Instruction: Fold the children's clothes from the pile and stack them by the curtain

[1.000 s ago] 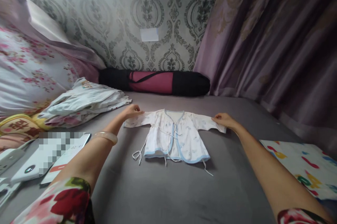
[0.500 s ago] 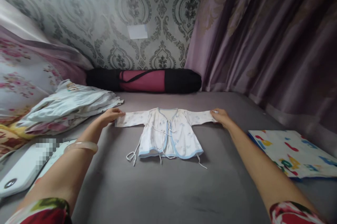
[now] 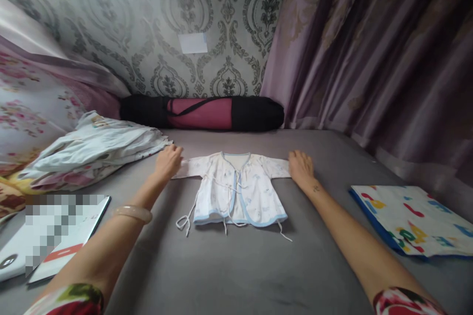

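A small white baby shirt (image 3: 254, 192) with pale blue trim and thin tie strings lies front up, its sleeves stretched out sideways. My left hand (image 3: 170, 159) is on the end of the sleeve at the left, fingers curled down over the cuff. At the other cuff, my right hand (image 3: 301, 166) has its fingers bent and closed on the sleeve. Both hands hide the sleeve ends and their own fingertips. Several white strings trail from the shirt's front and lower hem.
The shirt lies on a grey bed surface (image 3: 229, 270). Crumpled pale clothes (image 3: 107, 142) are at the left, near a white box (image 3: 15, 256) and a flat booklet (image 3: 62, 256). A folded colourful-print cloth (image 3: 417, 216) lies right. Behind is a black-and-maroon roll bag (image 3: 203, 113).
Both hands have shifted inward along the sleeves and turned more knuckles-up. Less of each sleeve shows beside them. The shirt's body has hardly moved.
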`<action>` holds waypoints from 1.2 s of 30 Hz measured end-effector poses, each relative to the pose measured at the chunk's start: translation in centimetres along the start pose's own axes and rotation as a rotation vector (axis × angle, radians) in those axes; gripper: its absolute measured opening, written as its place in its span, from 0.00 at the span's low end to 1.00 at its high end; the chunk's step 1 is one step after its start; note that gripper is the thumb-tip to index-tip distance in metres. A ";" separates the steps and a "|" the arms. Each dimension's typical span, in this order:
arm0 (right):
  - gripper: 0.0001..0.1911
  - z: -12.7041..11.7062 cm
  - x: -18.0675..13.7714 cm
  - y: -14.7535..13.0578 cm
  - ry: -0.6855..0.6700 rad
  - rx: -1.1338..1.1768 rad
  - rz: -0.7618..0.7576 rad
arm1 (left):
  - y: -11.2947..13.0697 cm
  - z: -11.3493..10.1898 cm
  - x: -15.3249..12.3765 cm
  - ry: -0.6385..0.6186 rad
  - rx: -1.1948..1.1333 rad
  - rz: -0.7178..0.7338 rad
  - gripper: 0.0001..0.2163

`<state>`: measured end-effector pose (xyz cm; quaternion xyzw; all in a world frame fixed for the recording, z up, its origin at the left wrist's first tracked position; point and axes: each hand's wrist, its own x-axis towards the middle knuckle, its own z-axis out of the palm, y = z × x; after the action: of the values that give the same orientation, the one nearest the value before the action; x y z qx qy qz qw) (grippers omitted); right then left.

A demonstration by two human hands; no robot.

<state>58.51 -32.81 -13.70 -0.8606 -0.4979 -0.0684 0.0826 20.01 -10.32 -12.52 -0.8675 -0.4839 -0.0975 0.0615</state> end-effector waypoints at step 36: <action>0.12 -2.7 -4.1 -13.5 -0.333 0.334 -0.230 | 16.0 -4.1 -10.9 -0.213 -0.310 0.315 0.08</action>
<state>44.64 -30.18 -10.88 -0.7721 -0.6037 0.1484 0.1321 27.58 -28.58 -11.21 -0.9367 -0.3257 -0.0677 -0.1091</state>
